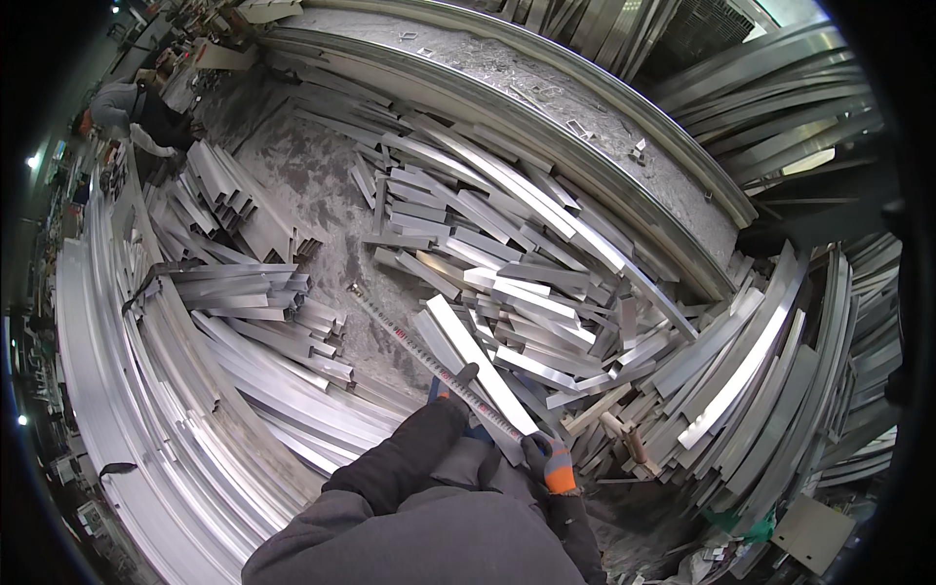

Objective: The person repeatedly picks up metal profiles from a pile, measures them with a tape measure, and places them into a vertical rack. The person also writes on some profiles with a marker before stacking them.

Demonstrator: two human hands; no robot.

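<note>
Across the floor lies a heap of cut aluminium bars. One long bar slants toward the person, a tape stretched beside it. Left hand pins the tape; right hand grips the bar's end. Keeping the tape taut and parallel would measure best.

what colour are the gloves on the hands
Dark grey with orange at the cuff, clearest on the right hand in the head view; the left hand shows mostly dark.

dusty concrete floor; heaped aluminium offcuts, long profiles.
</note>
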